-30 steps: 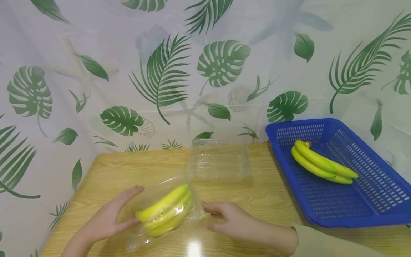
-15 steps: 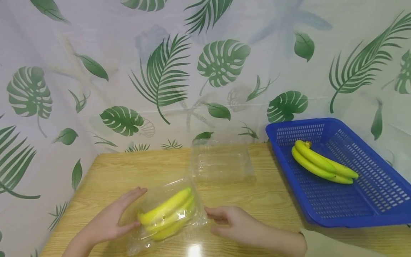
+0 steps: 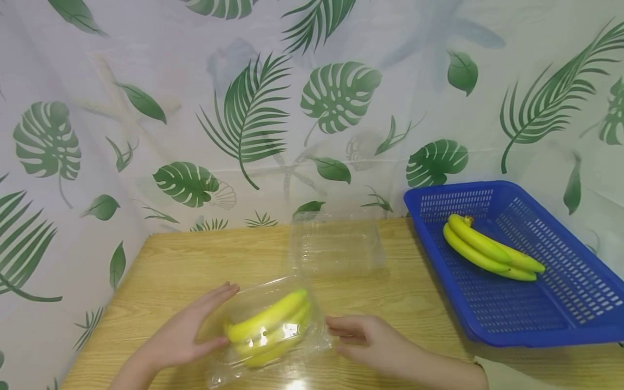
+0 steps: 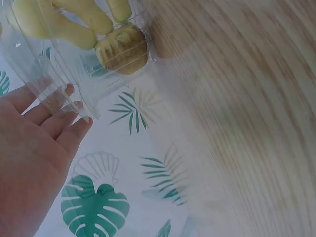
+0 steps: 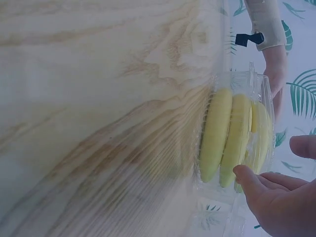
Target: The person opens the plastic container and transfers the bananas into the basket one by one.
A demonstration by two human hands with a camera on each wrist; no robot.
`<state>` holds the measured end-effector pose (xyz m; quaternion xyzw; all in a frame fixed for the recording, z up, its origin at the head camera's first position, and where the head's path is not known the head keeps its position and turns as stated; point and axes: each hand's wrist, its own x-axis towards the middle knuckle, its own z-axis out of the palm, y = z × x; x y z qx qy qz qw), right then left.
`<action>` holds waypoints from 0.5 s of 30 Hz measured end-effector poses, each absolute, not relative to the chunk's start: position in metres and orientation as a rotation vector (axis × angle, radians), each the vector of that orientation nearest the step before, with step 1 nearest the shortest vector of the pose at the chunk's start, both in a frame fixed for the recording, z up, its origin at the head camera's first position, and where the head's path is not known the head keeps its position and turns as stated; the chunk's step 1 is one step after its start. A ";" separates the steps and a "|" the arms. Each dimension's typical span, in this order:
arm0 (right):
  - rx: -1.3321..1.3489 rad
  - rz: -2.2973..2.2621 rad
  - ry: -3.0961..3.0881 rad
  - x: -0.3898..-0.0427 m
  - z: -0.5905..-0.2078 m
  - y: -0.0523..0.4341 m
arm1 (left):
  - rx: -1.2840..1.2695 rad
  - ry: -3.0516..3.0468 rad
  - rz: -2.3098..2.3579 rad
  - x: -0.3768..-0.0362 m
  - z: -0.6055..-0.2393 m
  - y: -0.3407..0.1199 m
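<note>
Bananas (image 3: 270, 325) in a clear box (image 3: 255, 299) between left grip (image 3: 182, 333) and right grip (image 3: 372, 344).

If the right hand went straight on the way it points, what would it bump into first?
Most likely the near end of the clear box with bananas inside; the right hand is right beside it, perhaps touching, though depth is unclear.

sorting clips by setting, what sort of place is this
Perhaps a staged tabletop setup: a wood-grain table, a leaf-print backdrop behind it, and a blue basket holding bananas.
</note>
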<state>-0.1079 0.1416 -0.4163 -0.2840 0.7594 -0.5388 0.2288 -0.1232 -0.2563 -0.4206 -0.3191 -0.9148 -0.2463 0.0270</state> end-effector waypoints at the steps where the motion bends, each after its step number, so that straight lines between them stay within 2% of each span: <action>1: -0.775 -1.496 2.092 -0.107 -0.417 0.144 | -0.989 -2.827 -0.761 -0.124 -0.420 -0.254; 15: -0.723 -1.591 2.145 -0.102 -0.431 0.178 | -1.059 -2.840 -0.736 -0.139 -0.424 -0.223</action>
